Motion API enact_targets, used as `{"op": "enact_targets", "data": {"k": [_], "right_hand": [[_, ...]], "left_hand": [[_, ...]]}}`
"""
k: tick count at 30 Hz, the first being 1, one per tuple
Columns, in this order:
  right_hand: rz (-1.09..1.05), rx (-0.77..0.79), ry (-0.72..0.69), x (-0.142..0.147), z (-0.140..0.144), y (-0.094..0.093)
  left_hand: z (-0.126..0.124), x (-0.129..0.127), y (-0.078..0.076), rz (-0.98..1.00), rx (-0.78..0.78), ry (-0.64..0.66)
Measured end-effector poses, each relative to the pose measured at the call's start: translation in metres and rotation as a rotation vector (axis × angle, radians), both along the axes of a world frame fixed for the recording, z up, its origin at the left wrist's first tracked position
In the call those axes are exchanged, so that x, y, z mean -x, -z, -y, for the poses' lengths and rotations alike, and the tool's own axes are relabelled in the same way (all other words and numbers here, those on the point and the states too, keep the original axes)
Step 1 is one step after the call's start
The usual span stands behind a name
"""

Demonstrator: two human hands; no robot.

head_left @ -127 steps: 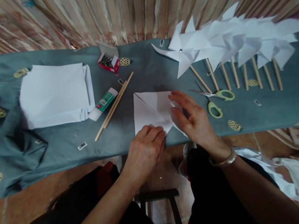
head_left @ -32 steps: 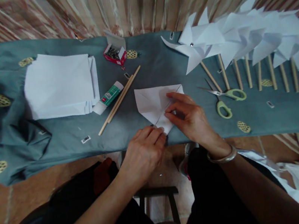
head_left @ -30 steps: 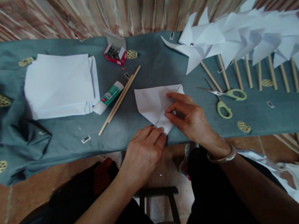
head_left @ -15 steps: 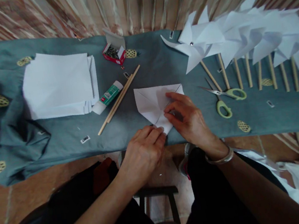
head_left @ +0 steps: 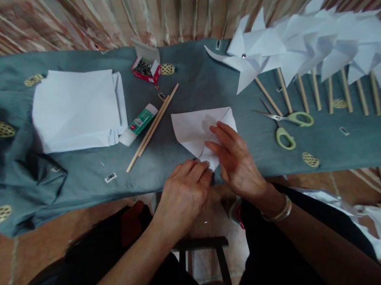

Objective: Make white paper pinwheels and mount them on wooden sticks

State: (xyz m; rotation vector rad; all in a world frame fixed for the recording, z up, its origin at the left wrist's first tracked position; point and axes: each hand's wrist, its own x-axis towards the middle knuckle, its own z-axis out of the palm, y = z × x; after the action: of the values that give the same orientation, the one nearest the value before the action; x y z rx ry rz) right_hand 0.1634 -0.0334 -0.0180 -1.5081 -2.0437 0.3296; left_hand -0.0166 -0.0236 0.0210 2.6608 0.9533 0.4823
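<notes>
To your left, bare table (head_left: 83, 171) lies open between the folded paper (head_left: 197, 129) and the paper stack (head_left: 76, 107), crossed only by the sticks (head_left: 152, 127) and glue stick (head_left: 138, 124). To your right, scissors (head_left: 282, 125) and pinwheels (head_left: 305, 47) crowd the way.

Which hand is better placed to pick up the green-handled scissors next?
Right. The right hand lies on the folded white paper sheet, nearer the green-handled scissors. The left hand pins the paper's near corner on the far side.
</notes>
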Motion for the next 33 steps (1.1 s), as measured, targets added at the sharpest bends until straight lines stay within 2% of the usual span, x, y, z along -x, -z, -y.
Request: {"op": "enact_targets", "data": {"k": [7,13,16,21,25,29,33], "right_hand": [[-0.049,0.000,0.021,0.001,-0.007,-0.004],[-0.215,0.010,0.078,-0.023,-0.023,-0.020],[-0.115,0.004,0.108,-0.035,-0.034,-0.025],[0.105,0.031,0.073,-0.039,-0.051,-0.019],[0.152,-0.005,0.055,-0.041,-0.058,-0.018],[0.155,-0.042,0.103,-0.050,-0.050,-0.026],[0.239,-0.038,0.175,-0.056,-0.027,-0.033]], "left_hand": [[-0.002,-0.003,0.001,-0.047,-0.031,0.001],[-0.004,-0.005,0.001,-0.053,-0.064,-0.016],[-0.005,-0.006,0.002,-0.059,-0.079,-0.014],[-0.006,-0.006,0.003,-0.056,-0.104,-0.009],[-0.010,-0.002,0.003,-0.065,-0.124,-0.001],[-0.024,0.012,0.006,-0.051,-0.143,-0.064],[-0.041,0.026,0.008,-0.016,-0.133,-0.173]]}}
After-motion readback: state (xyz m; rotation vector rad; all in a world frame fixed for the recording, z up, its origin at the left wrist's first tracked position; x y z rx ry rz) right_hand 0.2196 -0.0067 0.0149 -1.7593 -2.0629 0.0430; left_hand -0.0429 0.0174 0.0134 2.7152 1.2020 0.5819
